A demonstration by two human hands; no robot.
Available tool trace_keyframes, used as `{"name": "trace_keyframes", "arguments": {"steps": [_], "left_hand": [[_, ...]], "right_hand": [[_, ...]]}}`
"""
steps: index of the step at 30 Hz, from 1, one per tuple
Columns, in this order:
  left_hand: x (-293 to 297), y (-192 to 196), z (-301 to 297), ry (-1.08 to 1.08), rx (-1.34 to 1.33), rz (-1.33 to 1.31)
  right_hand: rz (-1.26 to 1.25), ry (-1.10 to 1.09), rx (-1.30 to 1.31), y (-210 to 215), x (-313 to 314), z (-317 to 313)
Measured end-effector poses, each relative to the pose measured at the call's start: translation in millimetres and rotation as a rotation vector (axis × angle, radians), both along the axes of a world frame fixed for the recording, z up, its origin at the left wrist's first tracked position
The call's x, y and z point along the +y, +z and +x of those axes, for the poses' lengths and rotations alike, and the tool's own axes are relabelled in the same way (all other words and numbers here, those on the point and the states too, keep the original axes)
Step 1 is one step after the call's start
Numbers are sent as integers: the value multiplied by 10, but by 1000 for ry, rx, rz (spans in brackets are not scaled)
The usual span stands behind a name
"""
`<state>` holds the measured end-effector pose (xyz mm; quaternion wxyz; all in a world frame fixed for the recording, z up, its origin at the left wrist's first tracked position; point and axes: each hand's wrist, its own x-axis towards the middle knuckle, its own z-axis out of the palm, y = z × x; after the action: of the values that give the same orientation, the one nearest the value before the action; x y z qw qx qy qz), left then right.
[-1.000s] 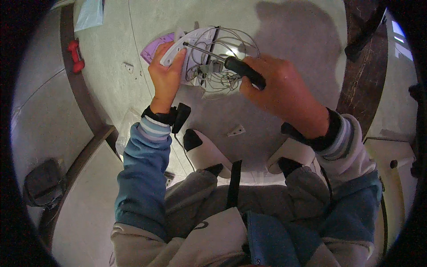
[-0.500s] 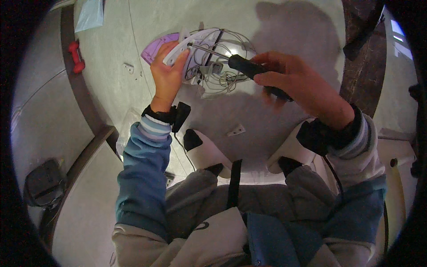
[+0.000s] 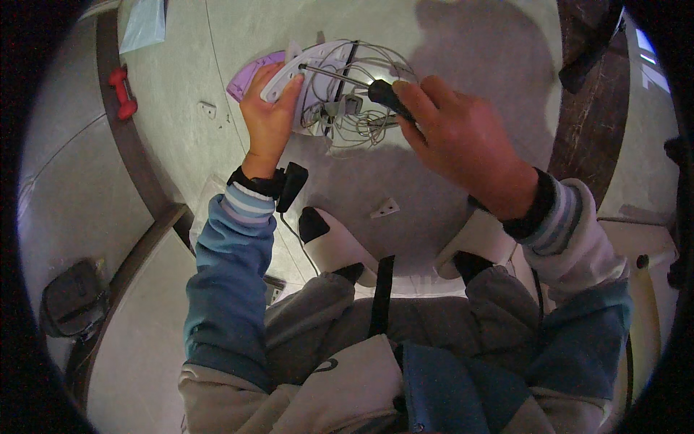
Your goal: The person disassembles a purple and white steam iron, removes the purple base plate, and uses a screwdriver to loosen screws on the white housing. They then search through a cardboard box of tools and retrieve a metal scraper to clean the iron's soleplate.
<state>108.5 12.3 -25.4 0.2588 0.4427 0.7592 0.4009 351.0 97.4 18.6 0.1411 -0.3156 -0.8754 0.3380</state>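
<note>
Grey floor (image 3: 206,148) fills the view, curving at the rim and crossed on either side by dark brown strips. At the far left a dark bag (image 3: 74,300) stands beyond the left strip, and above it a red dumbbell (image 3: 121,94) lies on that strip. Just right of the dumbbell and higher up is a pale blue sheet (image 3: 142,25); below it and further right, a small white plate (image 3: 208,110) rests on the floor.

Next comes a purple piece (image 3: 254,71), partly behind the fingers of the left grip (image 3: 266,123). This grip is closed, thumb against fingers, on the near end of a white curved part (image 3: 322,53); whether it also pinches the purple piece, I cannot tell. Against the white part's right side lies a loose tangle of grey cable (image 3: 372,132), with a grey block (image 3: 347,106) among the loops. Below the tangle is a pale slipper (image 3: 334,242) on the person's left foot.

Slanting over the cable, a screwdriver (image 3: 385,95) has its tip at the white part, near the left thumb; how far it goes in is too small to tell. The right grip (image 3: 466,137) is wrapped around the rear of its black handle.
</note>
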Motion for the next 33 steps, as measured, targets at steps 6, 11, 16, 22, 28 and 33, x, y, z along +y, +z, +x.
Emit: {"name": "trace_keyframes", "arguments": {"steps": [6, 11, 16, 22, 28, 33], "left_hand": [[6, -3, -4, 6, -22, -14], [13, 12, 13, -6, -32, -51], [25, -1, 18, 7, -67, -13], [7, -37, 14, 44, -121, -24], [0, -36, 23, 59, -85, -13], [10, -29, -3, -9, -45, 10]], "right_hand": [[-331, -177, 67, 96, 72, -14], [-1434, -347, 315, 243, 304, 159], [-739, -94, -156, 246, 246, 17], [312, 35, -130, 232, -59, -59], [-882, -373, 144, 233, 104, -5], [-1476, -336, 10, 301, 301, 17]]}}
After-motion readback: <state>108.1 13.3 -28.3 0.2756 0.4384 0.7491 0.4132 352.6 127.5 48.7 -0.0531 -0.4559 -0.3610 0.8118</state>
